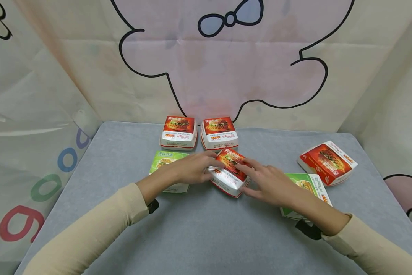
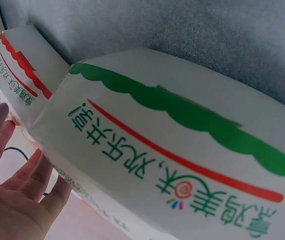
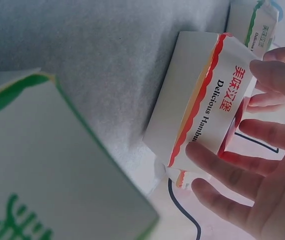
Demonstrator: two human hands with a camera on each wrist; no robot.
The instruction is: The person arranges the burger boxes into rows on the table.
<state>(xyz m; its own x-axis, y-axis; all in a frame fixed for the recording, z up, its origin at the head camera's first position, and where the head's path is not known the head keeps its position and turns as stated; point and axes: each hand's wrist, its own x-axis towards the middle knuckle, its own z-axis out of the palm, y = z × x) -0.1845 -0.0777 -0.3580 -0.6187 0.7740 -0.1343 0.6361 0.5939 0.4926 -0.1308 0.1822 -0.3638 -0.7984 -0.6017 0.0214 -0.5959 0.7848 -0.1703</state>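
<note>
A red-and-white hamburger box (image 1: 231,168) sits turned at an angle on the table, between both hands. My left hand (image 1: 195,167) touches its left side, fingers extended over the top edge. On its right, my right hand (image 1: 269,184) rests spread, relaxed fingertips against the top and side; in the right wrist view the fingers (image 3: 227,172) lie along the printed side panel. Below my left forearm is a green hamburger box (image 1: 176,188), seen large in the left wrist view. Another green box (image 1: 307,183) lies partly hidden beneath my right forearm.
Two red hamburger boxes (image 1: 179,131) stand side by side at the table's back edge, the right one (image 1: 219,133) just behind the middle box. A further red box (image 1: 328,162) lies angled at the right. A printed cloth (image 1: 206,68) hangs behind the grey-blue table (image 1: 209,236).
</note>
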